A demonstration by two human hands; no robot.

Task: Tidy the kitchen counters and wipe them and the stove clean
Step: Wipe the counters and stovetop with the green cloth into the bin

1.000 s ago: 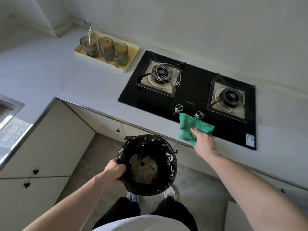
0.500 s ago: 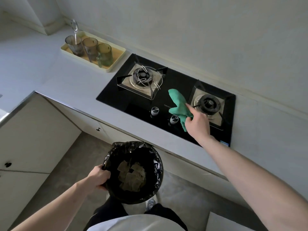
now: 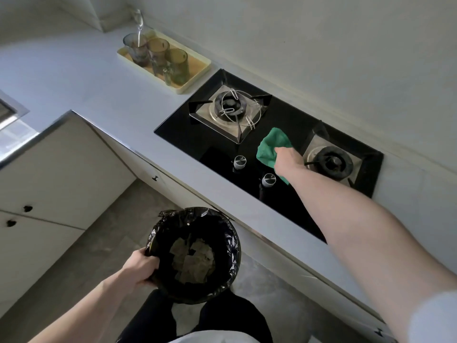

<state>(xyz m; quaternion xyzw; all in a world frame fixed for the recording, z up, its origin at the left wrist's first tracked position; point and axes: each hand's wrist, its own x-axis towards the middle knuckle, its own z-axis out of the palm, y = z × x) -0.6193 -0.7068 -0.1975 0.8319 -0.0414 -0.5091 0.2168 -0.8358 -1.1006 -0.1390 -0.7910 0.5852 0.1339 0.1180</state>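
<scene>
The right hand point(image 3: 288, 160) presses a green cloth point(image 3: 270, 147) onto the black glass of the stove point(image 3: 197, 142), in the strip between the two burners. The cloth sticks out from under the fingers toward the left burner point(image 3: 230, 108), and a corner of it shows below the wrist beside the right knob point(image 3: 269, 179). The fingers are bent over the bunched fabric, holding it down against the glass. The right burner point(image 3: 331, 162) sits just beside the back of the hand.

The left hand point(image 3: 139, 267) grips the near rim of a bin point(image 3: 230, 246) lined with a black bag, held below the edge of the counter point(image 3: 74, 78). Crumpled paper point(image 3: 193, 259) lies inside it.

Farther back on the counter, a tray point(image 3: 197, 70) holds three glasses point(image 3: 176, 63).
</scene>
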